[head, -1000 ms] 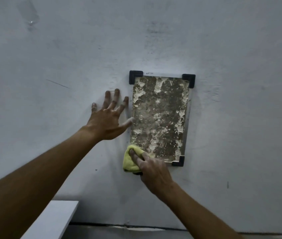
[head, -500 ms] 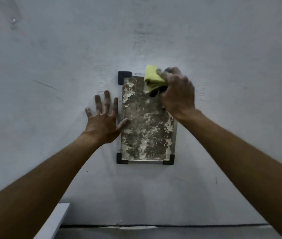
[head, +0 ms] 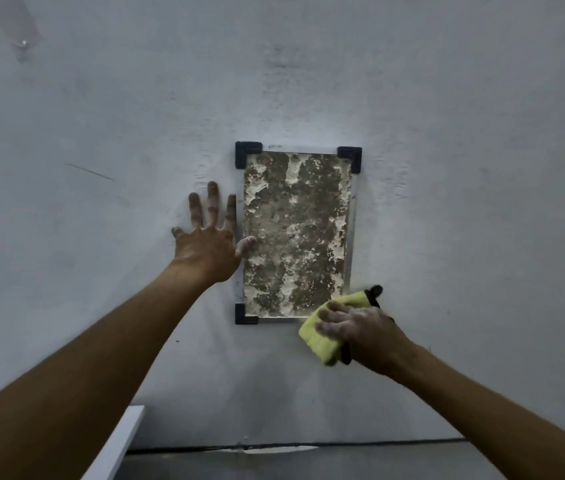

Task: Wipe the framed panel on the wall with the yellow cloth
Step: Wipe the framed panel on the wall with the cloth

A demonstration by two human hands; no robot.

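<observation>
The framed panel (head: 295, 233) hangs upright on the grey wall, with black corner pieces and a blotchy brown and white surface. My left hand (head: 206, 240) lies flat on the wall beside the panel's left edge, fingers spread, thumb tip touching the panel. My right hand (head: 357, 329) presses the folded yellow cloth (head: 322, 337) against the panel's lower right corner, which the cloth hides. A black edge of the cloth sticks out above my fingers.
The grey wall (head: 464, 202) fills the view, with scuffs and a small mark at the upper left. A white ledge or board (head: 115, 445) juts in at the bottom left. A dark seam (head: 274, 446) runs along the wall's base.
My right hand carried the cloth from the panel's lower left corner up to its top right, then down to the lower right corner. My left hand stayed flat on the wall.
</observation>
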